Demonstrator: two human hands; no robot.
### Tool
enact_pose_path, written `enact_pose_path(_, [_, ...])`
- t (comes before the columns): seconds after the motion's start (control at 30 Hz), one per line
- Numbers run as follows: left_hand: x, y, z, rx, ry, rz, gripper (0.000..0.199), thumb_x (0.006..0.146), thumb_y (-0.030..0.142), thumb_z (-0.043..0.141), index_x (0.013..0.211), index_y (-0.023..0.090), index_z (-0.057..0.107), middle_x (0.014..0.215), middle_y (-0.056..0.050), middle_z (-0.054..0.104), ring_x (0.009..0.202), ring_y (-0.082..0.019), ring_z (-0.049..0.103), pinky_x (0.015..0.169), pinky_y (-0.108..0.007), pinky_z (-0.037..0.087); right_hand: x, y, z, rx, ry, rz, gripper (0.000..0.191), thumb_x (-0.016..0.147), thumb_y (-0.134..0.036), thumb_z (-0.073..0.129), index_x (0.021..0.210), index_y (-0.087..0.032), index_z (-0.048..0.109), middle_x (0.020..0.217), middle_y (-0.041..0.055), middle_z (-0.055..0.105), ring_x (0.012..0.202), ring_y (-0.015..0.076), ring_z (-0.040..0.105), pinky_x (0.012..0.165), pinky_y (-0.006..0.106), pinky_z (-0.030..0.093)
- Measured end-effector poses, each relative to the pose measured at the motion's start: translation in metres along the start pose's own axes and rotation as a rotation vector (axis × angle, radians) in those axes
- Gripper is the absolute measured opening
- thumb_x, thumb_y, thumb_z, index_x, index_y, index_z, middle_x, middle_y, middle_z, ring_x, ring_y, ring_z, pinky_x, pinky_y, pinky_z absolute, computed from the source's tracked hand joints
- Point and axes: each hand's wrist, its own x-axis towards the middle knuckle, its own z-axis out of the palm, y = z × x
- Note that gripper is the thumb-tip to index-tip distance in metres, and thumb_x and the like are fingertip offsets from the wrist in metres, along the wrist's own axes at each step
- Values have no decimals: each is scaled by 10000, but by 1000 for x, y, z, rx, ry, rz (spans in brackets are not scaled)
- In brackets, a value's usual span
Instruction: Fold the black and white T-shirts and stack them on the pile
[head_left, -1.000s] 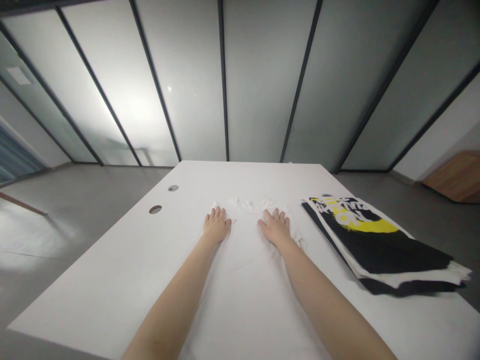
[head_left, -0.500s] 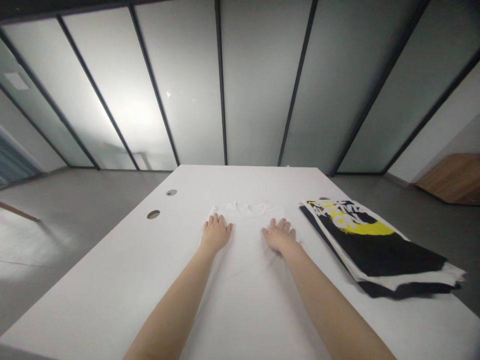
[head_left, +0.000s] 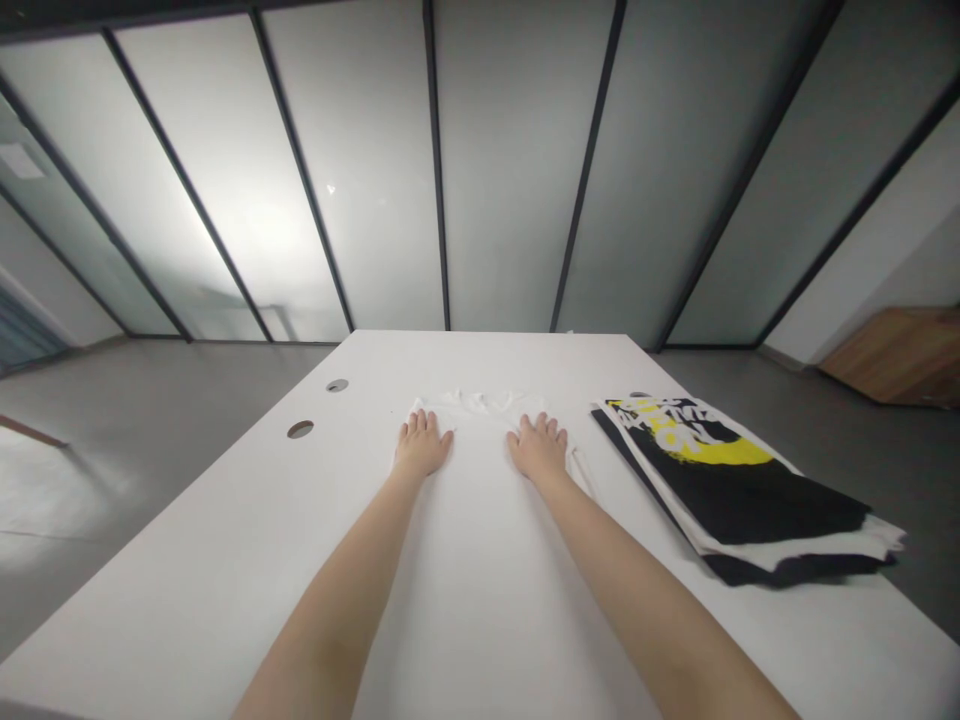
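A white garment, apparently a T-shirt [head_left: 480, 450], lies spread on the white table [head_left: 225, 560], its collar and wrinkled upper edge toward the far side. White on white, much of its outline is hard to make out. My left hand [head_left: 422, 443] rests flat on its upper left part, fingers stretched forward and the thumb out to the side. On the upper right part my right hand [head_left: 538, 447] lies palm down with its fingers spread. Neither hand grips anything.
To the right lies a stack of folded shirts [head_left: 750, 490], black and white, the top one with a yellow and white print. Two round holes show in the table's left side, one of them a near cable hole [head_left: 300, 429]. Frosted glass panels [head_left: 495, 180] stand behind.
My right hand has slid forward and a little left over the white fabric, its fingers now pointing more straight ahead. My left hand has shifted slightly forward. The view has moved a little.
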Motion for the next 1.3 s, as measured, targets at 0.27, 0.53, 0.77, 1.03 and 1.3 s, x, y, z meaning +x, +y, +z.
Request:
enact_pose_path(0.27, [1, -13, 4, -211, 118, -14, 518, 1051, 405, 442, 1490, 158, 566, 1646, -178, 471, 1580, -325, 345, 1278, -501, 284, 5, 14, -1, 619, 168, 6, 436, 1033, -356, 425, 1303, -188, 722, 1597, 146, 529, 1542, 314, 353, 1286, 488, 164])
enact_pose_path(0.53, [15, -39, 11, -1113, 388, -186, 256, 869, 365, 603, 979, 214, 777, 1203, -119, 786, 1268, -308, 663, 1156, -474, 464, 32, 46, 8, 1291, 336, 289, 414, 939, -459, 448, 1157, -181, 662, 1096, 108, 733, 1080, 244, 695, 896, 348, 578])
enact_pose_path(0.77, [25, -53, 16, -1382, 509, -349, 379, 846, 491, 464, 886, 185, 682, 989, -126, 789, 849, -208, 752, 838, -382, 609, 49, 75, 6, 1670, 330, 404, 244, 799, -442, 635, 950, -254, 596, 918, 39, 690, 871, 199, 721, 755, 337, 635])
enact_pose_path(1.03, [19, -50, 13, -1313, 465, -306, 334, 850, 477, 464, 850, 196, 646, 941, -92, 774, 696, -171, 691, 696, -328, 587, 41, 75, 3, 1470, 297, 176, 280, 801, -449, 643, 941, -208, 670, 889, 42, 733, 801, 178, 711, 737, 319, 613])
enact_pose_path(1.3, [3, -27, 6, -815, 230, 2, 265, 930, 359, 487, 816, 222, 683, 790, -47, 729, 808, -223, 679, 823, -348, 532, 18, 68, 0, 926, 194, -154, 307, 902, -356, 508, 987, -195, 755, 946, 73, 769, 942, 241, 694, 923, 379, 527])
